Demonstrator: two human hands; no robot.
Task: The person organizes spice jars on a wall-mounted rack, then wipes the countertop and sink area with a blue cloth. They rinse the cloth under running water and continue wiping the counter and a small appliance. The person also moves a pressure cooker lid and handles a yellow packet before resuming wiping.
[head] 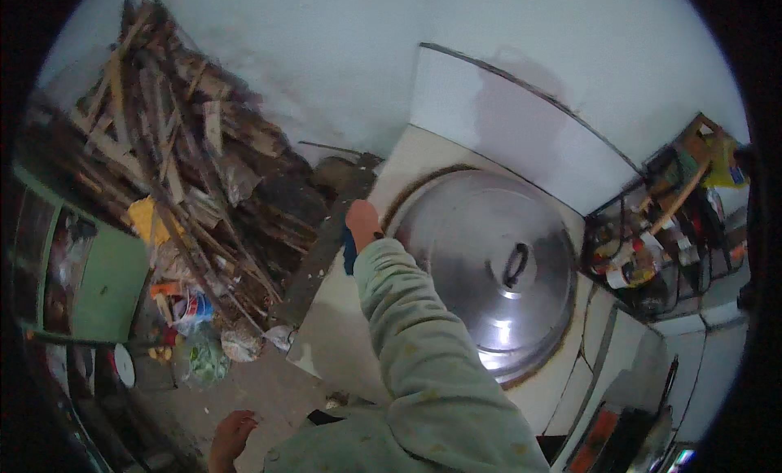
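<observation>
My right hand (363,219) reaches out over the left edge of the tiled stove top (336,326), beside a large domed metal lid (489,229) with a dark loop handle. Dark blue cloth (349,253) shows just under the hand; the hand appears closed on it. Low in the view, my left hand (232,435) hangs over the floor with its fingers slightly curled, and nothing shows in it.
A tall heap of wood (183,137) leans at the wall on the left, near a green cabinet (107,284). Plastic bags (208,357) lie on the floor. At the right stands a rack (660,253) with bottles and other items. A white tiled backsplash (507,119) rises behind the lid.
</observation>
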